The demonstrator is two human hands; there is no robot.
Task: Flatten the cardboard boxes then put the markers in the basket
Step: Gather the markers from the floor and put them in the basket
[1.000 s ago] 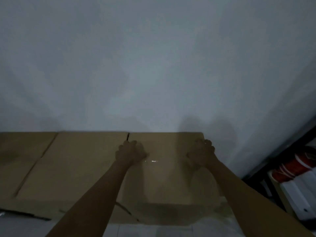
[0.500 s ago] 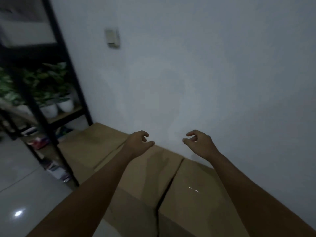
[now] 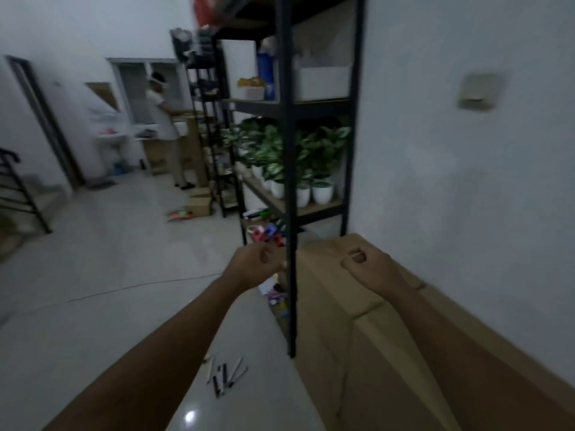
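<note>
Flattened brown cardboard (image 3: 379,362) leans along the white wall on the right. Several markers (image 3: 225,376) lie loose on the grey floor, below my left forearm. My left hand (image 3: 256,264) hovers in the air in front of the black rack, fingers loosely curled, holding nothing. My right hand (image 3: 368,264) hangs above the cardboard with its fingers curled into a fist, also with nothing in it. No basket shows.
A black metal rack (image 3: 287,181) stands straight ahead with potted plants (image 3: 303,169) and small coloured items on its shelves. A person (image 3: 165,126) stands at the far end by cardboard boxes (image 3: 199,202). A thin cable (image 3: 140,286) crosses the floor.
My view has swung left from the wall to the room. Both hands have lifted off the cardboard and curled their fingers.
</note>
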